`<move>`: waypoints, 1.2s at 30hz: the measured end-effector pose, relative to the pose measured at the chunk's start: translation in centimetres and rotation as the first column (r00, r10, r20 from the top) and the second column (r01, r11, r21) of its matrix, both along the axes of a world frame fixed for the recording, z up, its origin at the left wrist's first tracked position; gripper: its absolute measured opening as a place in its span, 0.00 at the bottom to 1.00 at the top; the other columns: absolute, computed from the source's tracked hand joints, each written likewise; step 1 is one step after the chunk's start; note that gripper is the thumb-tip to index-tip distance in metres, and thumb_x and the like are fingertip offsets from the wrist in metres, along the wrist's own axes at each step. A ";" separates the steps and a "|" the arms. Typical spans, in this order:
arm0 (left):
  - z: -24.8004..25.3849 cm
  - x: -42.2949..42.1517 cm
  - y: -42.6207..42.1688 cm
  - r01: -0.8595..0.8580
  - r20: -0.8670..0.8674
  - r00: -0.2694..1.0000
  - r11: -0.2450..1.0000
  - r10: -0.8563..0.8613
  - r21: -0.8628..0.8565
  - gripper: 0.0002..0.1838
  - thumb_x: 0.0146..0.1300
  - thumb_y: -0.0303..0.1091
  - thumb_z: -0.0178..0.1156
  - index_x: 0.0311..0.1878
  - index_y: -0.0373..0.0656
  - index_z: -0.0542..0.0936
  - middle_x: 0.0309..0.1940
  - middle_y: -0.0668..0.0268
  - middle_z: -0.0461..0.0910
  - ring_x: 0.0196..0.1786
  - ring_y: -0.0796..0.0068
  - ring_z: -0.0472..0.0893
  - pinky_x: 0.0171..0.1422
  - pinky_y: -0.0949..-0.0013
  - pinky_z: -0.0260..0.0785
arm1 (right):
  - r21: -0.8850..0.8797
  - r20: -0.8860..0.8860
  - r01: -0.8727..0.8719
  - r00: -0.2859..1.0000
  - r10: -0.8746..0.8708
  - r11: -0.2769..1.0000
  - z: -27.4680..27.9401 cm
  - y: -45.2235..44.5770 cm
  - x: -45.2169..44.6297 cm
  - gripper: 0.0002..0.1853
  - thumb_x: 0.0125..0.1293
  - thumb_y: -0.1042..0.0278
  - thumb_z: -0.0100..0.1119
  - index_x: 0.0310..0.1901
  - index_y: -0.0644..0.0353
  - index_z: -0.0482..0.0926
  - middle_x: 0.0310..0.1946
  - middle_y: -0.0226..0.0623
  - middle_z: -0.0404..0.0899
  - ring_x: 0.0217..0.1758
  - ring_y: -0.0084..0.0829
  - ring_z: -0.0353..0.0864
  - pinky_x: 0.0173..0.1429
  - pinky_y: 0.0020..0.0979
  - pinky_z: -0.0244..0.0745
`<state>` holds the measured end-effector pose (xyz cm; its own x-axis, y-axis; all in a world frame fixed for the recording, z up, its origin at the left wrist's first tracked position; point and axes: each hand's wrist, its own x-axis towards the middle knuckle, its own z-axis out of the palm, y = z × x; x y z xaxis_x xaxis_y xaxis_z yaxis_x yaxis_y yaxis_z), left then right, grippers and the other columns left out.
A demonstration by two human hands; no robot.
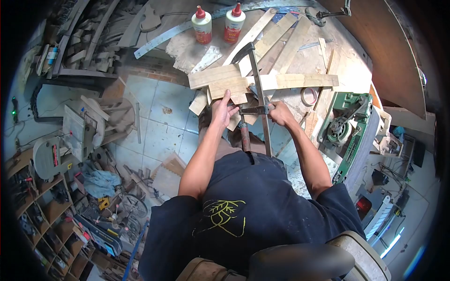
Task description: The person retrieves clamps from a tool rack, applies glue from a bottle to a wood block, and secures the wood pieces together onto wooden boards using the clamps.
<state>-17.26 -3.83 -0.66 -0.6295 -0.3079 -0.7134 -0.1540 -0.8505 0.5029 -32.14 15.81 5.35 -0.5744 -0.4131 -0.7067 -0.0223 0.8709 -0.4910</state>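
A metal bar clamp (260,79) reaches across several pale wooden boards at the bench edge. Its upper jaw lies over the boards, and its screw handle (244,133) hangs toward my body. My right hand (280,114) is closed around the clamp where the sliding arm meets the bar. At the near edge, my left hand (224,111) pinches a short wooden board (228,87), thumb on its face and fingers curled beside the clamp screw. Behind it lies another board (213,76), and a longer strip (307,81) extends right. The undersides of the boards are hidden.
Two glue bottles with red caps, one left (202,25) and one right (234,24), stand at the back of the bench. A tape roll (309,96) lies right of the clamp. A green belt machine (349,136) stands at the right. Tiled floor (159,103) shows at left.
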 end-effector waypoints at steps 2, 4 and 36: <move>0.2 0.0 0.2 -0.017 0.013 1.000 1.000 0.017 0.004 0.37 0.67 0.58 0.69 0.62 0.32 0.75 0.56 0.57 0.81 0.55 0.58 0.82 0.61 0.55 0.76 | 0.026 0.018 -0.027 0.999 0.027 0.999 0.6 0.2 -0.3 0.17 0.54 0.61 0.61 0.36 0.70 0.83 0.21 0.45 0.81 0.24 0.35 0.81 0.32 0.37 0.74; 0.2 0.1 0.5 -0.024 0.012 1.000 1.000 0.023 0.005 0.36 0.67 0.57 0.69 0.61 0.32 0.76 0.54 0.57 0.82 0.54 0.59 0.82 0.61 0.56 0.76 | 0.034 0.036 -0.031 0.999 0.030 0.999 1.2 0.4 -0.1 0.16 0.56 0.61 0.61 0.36 0.70 0.83 0.21 0.42 0.81 0.24 0.32 0.81 0.31 0.36 0.75; -0.5 0.2 0.7 -0.032 -0.060 0.998 0.999 0.032 -0.003 0.28 0.68 0.54 0.69 0.52 0.36 0.79 0.49 0.59 0.84 0.49 0.65 0.83 0.58 0.60 0.76 | 0.038 -0.099 -0.280 0.954 0.282 0.959 0.5 -1.3 0.3 0.29 0.51 0.50 0.61 0.44 0.71 0.85 0.34 0.64 0.85 0.39 0.56 0.88 0.46 0.49 0.80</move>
<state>-17.04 -3.13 -1.15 -0.6607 -0.3311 -0.6737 -0.0962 -0.8527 0.5134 -31.86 14.51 5.89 -0.5074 -0.5525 -0.6613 -0.3168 0.8333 -0.4531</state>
